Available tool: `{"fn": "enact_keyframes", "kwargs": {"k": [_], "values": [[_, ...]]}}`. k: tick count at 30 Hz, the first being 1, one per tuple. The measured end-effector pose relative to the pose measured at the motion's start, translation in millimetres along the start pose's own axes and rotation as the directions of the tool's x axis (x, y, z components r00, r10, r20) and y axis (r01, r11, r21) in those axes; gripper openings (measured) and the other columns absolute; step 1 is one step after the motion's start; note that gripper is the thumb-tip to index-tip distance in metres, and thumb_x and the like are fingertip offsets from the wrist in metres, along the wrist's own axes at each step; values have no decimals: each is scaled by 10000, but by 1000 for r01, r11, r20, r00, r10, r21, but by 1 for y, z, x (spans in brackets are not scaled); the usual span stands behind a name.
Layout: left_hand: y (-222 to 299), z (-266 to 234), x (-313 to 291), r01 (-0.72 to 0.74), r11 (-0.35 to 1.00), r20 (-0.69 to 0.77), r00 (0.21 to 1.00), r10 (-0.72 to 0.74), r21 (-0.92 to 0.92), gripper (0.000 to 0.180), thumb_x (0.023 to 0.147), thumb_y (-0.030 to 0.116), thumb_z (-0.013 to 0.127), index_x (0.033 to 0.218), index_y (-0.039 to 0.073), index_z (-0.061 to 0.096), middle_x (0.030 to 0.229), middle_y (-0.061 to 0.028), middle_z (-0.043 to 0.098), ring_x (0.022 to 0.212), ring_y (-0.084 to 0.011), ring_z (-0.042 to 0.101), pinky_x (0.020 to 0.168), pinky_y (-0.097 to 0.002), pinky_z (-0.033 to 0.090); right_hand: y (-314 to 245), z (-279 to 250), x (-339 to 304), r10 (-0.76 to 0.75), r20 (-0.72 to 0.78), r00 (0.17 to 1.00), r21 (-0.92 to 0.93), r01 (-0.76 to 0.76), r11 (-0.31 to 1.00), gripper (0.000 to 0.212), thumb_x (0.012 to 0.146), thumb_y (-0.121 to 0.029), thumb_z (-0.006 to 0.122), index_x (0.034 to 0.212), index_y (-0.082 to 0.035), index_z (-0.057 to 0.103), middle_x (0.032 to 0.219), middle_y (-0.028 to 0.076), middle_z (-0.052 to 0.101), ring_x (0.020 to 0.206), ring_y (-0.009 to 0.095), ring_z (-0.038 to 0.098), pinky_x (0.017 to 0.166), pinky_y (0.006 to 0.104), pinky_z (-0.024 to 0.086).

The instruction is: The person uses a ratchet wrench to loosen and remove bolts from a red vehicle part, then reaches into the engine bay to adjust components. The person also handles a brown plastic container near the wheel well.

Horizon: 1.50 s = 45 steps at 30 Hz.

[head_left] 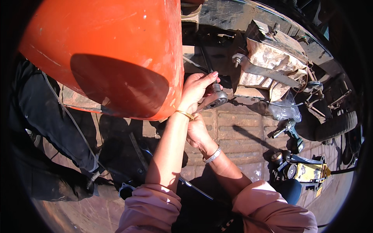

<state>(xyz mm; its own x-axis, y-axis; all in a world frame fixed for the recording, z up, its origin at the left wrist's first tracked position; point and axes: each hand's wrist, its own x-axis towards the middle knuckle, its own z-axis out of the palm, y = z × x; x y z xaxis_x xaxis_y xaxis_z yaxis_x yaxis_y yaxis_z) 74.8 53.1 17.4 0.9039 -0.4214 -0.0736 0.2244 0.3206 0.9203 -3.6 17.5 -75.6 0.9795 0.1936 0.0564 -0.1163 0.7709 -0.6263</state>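
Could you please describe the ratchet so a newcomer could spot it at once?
Find the big orange rounded body at the upper left. Just past its right edge, the left hand, gold bangle at the wrist, grips a dark, straight shaft. The ratchet sits at the shaft's lower end, set apart from it by its rounded grey head.

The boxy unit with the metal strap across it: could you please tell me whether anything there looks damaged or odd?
Yes: its pale covering, under the strap, looks crumpled and ragged, with a flap hanging below, where one might expect it smooth. Whether the unit itself is damaged, I cannot tell.
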Motion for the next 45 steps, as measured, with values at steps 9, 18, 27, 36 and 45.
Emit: {"fn": "enact_keyframes", "kwargs": {"k": [9, 18, 27, 36, 45], "values": [[-3, -7, 6, -6, 999, -86, 996, 3, -39, 276, 951, 306, 674, 944, 30, 667, 811, -42, 669, 725, -127, 664, 615, -243, 533, -12, -34, 0, -175, -100, 979, -565, 89, 820, 85, 938, -45, 650, 865, -10, 623, 807, -7, 620, 700, 84, 523, 651, 279, 464], [-7, -9, 7, -72, 987, -97, 994, 58, -144, 230, 956, 294, 669, 959, 64, 667, 826, -12, 680, 701, -94, 648, 592, -219, 507, -21, -48, -61, -128, 102, 986, -866, 152, 476, 183, 798, 112, 551, 904, -25, 610, 869, 99, 664, 807, 231, 667, 750, 321, 513], [-22, 3, 19, -199, 886, -229, 967, 108, -420, 191, 854, 224, 779, 854, 76, 658, 751, -28, 657, 593, -108, 604, 537, -226, 484, -183, 2, -103, 165, 251, 954, -772, 300, -560, 229, 877, -286, 697, 1006, -124, 599, 667, 84, 652, 633, 312, 664, 512, 415, 494], [-24, 4, 17, -227, 895, -216, 964, 152, -383, 226, 852, 281, 769, 851, 85, 655, 720, 0, 625, 586, -85, 567, 528, -211, 419, -252, 113, -42, 518, 441, 733, 34, 563, -826, 252, 825, -382, 693, 904, -150, 631, 735, 2, 585, 740, 198, 632, 654, 347, 473], [-38, -1, 31, -198, 926, -213, 968, 134, -320, 353, 871, 404, 708, 827, 73, 593, 632, 6, 503, 526, -80, 462, 576, -286, 526, -240, 142, -8, 708, 391, 588, 365, 607, -706, 139, 835, -240, 654, 815, -117, 592, 704, 11, 562, 727, 173, 626, 664, 310, 462]]}}
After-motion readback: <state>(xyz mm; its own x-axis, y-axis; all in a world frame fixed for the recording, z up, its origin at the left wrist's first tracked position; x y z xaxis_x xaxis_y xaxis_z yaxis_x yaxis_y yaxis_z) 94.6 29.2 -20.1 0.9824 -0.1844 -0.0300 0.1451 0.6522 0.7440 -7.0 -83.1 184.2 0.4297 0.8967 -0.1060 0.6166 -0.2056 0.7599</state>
